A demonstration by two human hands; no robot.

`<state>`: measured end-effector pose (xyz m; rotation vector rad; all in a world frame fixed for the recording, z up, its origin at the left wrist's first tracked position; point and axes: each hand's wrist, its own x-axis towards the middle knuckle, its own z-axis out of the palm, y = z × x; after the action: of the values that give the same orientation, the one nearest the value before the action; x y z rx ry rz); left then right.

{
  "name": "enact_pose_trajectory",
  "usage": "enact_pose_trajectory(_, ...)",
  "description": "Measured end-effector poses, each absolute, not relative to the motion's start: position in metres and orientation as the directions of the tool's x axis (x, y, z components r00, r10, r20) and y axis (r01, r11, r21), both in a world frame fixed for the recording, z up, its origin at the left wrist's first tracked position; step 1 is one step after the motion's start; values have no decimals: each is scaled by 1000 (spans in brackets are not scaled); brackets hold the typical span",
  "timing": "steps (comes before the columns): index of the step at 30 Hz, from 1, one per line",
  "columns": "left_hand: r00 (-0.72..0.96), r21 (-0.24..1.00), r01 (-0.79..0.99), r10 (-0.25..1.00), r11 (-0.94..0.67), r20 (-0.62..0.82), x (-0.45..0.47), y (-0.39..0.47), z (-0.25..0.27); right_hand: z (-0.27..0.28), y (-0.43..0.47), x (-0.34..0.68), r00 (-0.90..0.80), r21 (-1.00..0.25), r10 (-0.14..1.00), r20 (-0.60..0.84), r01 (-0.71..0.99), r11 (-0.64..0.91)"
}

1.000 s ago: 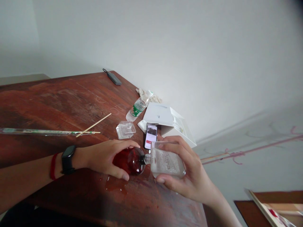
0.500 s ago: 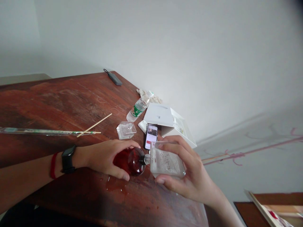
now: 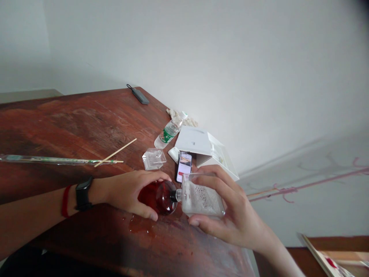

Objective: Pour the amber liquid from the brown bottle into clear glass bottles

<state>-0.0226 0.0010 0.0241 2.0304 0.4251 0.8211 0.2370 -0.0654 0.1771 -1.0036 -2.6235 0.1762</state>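
My left hand [image 3: 129, 192] is wrapped round a rounded bottle [image 3: 166, 197] that looks dark red. Whether the colour is its contents or the table showing through, I cannot tell. The bottle's clear threaded neck points right, uncapped. In my right hand [image 3: 227, 207] is a clear square plastic cup [image 3: 203, 196], tipped on its side, with droplets and a whitish wet film on its wall. Its rim is at the bottle's mouth; whether they touch is unclear. Wet drops [image 3: 141, 227] lie on the table below the bottle.
Beyond the hands are a phone [image 3: 183, 167], a second clear cup [image 3: 154, 159], a water bottle [image 3: 168, 132], a white box [image 3: 194, 139] and a cloth [image 3: 190, 121]. Wooden chopsticks [image 3: 115, 152], one pair wrapped [image 3: 57, 160], lie left. A grey adapter [image 3: 140, 95] sits at the far edge.
The cup in my right hand has shifted very slightly left, towards the bottle's neck. My left hand and the bottle have hardly moved. The picture on the phone screen has changed.
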Motion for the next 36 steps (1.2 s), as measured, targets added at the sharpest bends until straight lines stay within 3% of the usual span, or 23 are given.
enact_pose_trajectory(36, 706, 835, 28, 601, -550, 373, -24, 0, 22, 188, -64, 228, -744, -192, 639, 194, 610, 769)
